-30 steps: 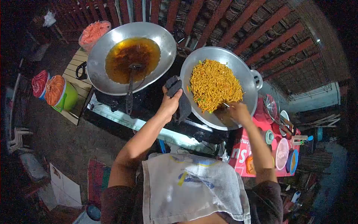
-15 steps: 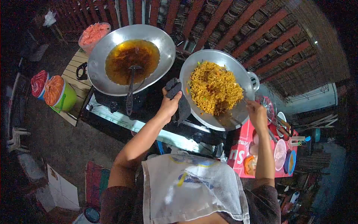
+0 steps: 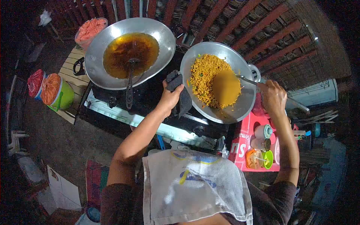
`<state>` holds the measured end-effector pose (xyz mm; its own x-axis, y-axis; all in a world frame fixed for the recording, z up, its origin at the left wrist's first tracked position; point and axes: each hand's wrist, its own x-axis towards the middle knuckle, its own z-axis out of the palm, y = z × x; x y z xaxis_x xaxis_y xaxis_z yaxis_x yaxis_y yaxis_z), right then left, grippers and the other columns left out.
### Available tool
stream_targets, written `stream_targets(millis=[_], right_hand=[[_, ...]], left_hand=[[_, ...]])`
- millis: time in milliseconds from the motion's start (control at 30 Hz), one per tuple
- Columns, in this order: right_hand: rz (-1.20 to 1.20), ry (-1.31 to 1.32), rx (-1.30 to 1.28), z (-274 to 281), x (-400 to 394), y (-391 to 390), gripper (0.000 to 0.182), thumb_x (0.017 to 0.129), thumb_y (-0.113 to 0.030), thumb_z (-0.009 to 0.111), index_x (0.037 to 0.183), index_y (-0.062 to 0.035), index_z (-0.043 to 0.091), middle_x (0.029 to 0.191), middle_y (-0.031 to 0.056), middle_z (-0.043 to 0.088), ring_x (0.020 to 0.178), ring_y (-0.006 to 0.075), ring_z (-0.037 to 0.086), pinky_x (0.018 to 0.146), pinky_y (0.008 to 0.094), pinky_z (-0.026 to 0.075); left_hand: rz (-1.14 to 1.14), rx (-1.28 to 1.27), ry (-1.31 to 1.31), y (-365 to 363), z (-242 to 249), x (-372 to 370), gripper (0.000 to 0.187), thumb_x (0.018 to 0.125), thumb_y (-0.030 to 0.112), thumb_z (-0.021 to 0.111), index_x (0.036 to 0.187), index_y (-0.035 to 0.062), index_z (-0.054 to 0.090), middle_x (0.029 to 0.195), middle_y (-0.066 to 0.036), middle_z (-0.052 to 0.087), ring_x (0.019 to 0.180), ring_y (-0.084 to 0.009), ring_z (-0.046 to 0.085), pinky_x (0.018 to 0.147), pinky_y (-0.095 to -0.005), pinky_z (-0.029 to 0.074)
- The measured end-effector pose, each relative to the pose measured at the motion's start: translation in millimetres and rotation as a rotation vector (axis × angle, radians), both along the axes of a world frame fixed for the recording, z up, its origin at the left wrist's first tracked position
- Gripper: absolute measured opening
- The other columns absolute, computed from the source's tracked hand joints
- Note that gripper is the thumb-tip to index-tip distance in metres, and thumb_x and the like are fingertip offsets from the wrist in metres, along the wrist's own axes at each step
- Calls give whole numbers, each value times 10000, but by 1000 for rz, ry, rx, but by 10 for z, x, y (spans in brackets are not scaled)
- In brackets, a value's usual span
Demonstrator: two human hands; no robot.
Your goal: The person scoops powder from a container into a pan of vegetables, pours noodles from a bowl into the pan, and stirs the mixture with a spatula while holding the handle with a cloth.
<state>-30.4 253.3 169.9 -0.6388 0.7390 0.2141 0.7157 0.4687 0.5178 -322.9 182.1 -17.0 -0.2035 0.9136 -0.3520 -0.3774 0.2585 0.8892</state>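
Note:
Fried noodles point(image 3: 204, 77) lie in the right-hand wok point(image 3: 245, 101), a wide silver pan. My left hand point(image 3: 171, 98) is closed round a folded dark grey cloth point(image 3: 185, 103) at this wok's left edge, where the handle is hidden. My right hand point(image 3: 273, 98) grips the handle of a metal spatula point(image 3: 247, 80) that reaches in over the right rim. A blurred brownish round patch covers the spatula's head and part of the noodles. On the left, another wok point(image 3: 93, 62) holds brown oil point(image 3: 131, 52), with a long-handled turner point(image 3: 130, 86) resting in it.
Both woks sit on a black stove point(image 3: 150, 101). Left of it, a slatted wooden table point(image 3: 73, 62) bears a tub of pink food point(image 3: 91, 30) and a green bucket point(image 3: 65, 96). Several cups and jars, including a lime-green cup point(image 3: 267, 159), stand on a red table point(image 3: 243, 144) at right.
My right hand has moved up and right, bringing the spatula's handle from the noodles' lower right to the upper right rim. My left hand keeps hold of the cloth. The view has shifted slightly.

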Motion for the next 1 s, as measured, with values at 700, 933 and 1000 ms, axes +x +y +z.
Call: stream_targets(millis=[700, 933, 1000], right_hand=[[-34, 661, -793, -1624, -134, -130, 274, 780, -129, 600, 1051, -131, 635, 755, 156, 634, 661, 268, 613, 641, 343, 467], [-362, 922, -1028, -976, 268, 72, 274, 808, -86, 547, 1069, -86, 627, 647, 25, 557, 539, 101, 465, 498, 270, 398], [-509, 953, -1117, -514, 252, 7, 283, 829, -107, 547, 1104, -67, 603, 634, 4, 533, 526, 75, 436, 475, 254, 376]], left_hand=[[36, -19, 5, 50, -88, 31, 455, 874, 197, 538, 1229, 111, 267, 1136, -100, 480, 1055, -212, 484, 893, -349, 382], [31, -36, 56, 9, 2, 23, 460, 858, 216, 570, 1224, 101, 317, 1175, -88, 460, 1080, -200, 466, 898, -351, 379], [35, -8, 85, 4, -31, 14, 458, 853, 221, 579, 1221, 108, 332, 1186, -85, 454, 1087, -198, 462, 900, -357, 380]])
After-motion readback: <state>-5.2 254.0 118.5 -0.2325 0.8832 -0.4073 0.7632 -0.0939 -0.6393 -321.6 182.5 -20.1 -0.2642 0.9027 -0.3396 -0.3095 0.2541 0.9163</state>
